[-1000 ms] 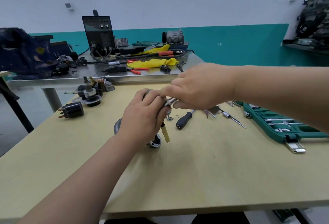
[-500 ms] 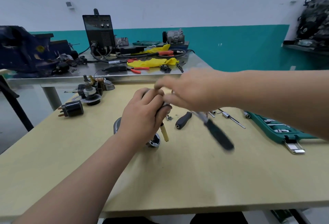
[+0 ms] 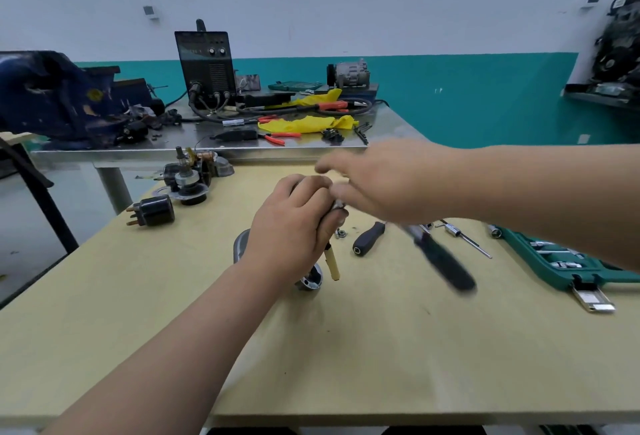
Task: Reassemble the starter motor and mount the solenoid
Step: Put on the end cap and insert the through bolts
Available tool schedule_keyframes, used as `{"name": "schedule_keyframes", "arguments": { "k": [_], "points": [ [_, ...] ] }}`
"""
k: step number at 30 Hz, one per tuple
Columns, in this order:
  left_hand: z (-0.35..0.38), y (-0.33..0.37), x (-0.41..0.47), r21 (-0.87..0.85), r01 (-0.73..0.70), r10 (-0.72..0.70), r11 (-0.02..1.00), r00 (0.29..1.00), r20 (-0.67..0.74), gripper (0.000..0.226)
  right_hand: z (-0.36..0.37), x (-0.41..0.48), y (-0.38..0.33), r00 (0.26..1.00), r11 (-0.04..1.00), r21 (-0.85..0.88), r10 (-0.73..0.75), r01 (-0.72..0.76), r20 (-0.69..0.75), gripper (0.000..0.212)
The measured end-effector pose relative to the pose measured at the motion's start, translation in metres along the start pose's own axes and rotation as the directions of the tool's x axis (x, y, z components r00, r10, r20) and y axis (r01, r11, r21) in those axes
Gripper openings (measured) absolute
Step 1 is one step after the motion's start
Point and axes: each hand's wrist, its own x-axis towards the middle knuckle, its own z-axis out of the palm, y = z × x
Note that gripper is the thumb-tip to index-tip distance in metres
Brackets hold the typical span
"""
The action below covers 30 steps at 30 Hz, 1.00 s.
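My left hand (image 3: pixel 291 227) grips the starter motor body (image 3: pixel 309 281), which stands on the wooden table (image 3: pixel 381 348); most of the motor is hidden under the hand. A yellow-sleeved lead (image 3: pixel 333 263) hangs from the motor's right side. At the motor's top, my right hand (image 3: pixel 388 182) holds a ratchet wrench (image 3: pixel 445 265) near its head, and the blurred black handle points down to the right. The black solenoid (image 3: pixel 154 211) with copper terminals lies apart at the left. A nut (image 3: pixel 340 234) lies by the motor.
A black-handled screwdriver (image 3: pixel 369 239), an extension bar (image 3: pixel 464 239) and a green socket case (image 3: pixel 561 261) lie to the right. More starter parts (image 3: pixel 188 178) stand at the back left. Behind is a metal bench (image 3: pixel 194 147) with a blue vise (image 3: pixel 52 95) and a welder (image 3: pixel 206 64).
My right hand has gone from a closed hold over the motor's top to swinging the ratchet; its handle now sticks out to the lower right. My left hand has kept still.
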Motion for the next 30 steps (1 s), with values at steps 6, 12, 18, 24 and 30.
{"name": "schedule_keyframes", "arguments": {
  "k": [6,12,18,24,30],
  "points": [
    [-0.006,0.005,0.001,-0.011,0.103,-0.101,0.995,0.99,0.101,0.048,0.006,0.0,-0.001,0.993,0.999,-0.023,-0.048,0.046,-0.103,0.035],
    [-0.005,0.008,0.002,-0.093,0.195,-0.189,0.976,0.98,0.069,0.043,0.01,0.002,-0.012,0.984,0.98,0.139,0.158,-0.146,-0.079,0.025],
    [-0.001,0.0,-0.003,-0.176,0.33,-0.318,0.927,0.943,0.092,0.045,0.001,0.002,-0.013,0.974,0.94,0.255,0.215,-0.227,0.073,0.031],
    [-0.005,0.003,-0.001,-0.197,0.461,-0.445,0.865,0.887,0.121,0.065,-0.005,-0.013,0.022,0.959,0.962,0.154,0.246,-0.224,-0.142,0.022],
    [-0.008,0.006,0.001,-0.233,0.512,-0.488,0.827,0.859,0.153,0.068,0.006,0.009,0.025,0.981,0.986,0.125,0.124,-0.106,-0.148,0.019]
  ]
}}
